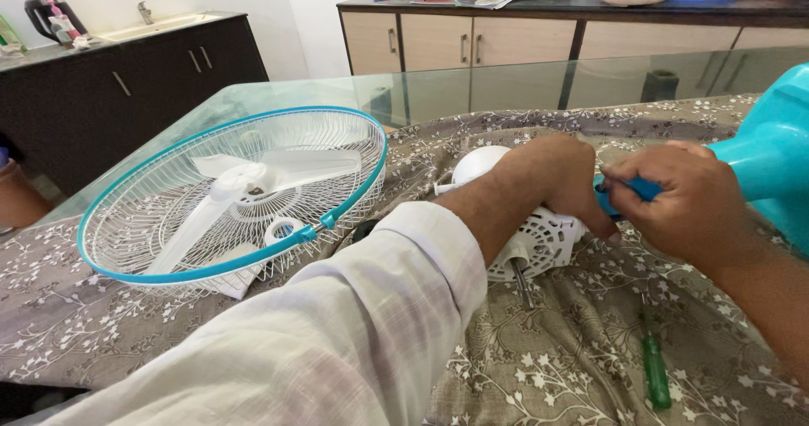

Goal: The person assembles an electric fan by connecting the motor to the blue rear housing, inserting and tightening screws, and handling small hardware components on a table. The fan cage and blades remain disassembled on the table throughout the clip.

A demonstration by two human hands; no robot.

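Left hand (552,182) grips white fan motor (539,241); right hand (683,198) apparently clasps blue handle (645,188).

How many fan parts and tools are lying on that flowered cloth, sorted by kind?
Fan grille with blades: 1
White motor housing, under the left hand: 1
Turquoise fan body: 1
Green-handled screwdriver: 1
Blue-handled tool, gripped in the right hand: 1
Total: 5

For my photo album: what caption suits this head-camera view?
Left hand steadies a white fan motor while the right hand grips a blue-handled tool.
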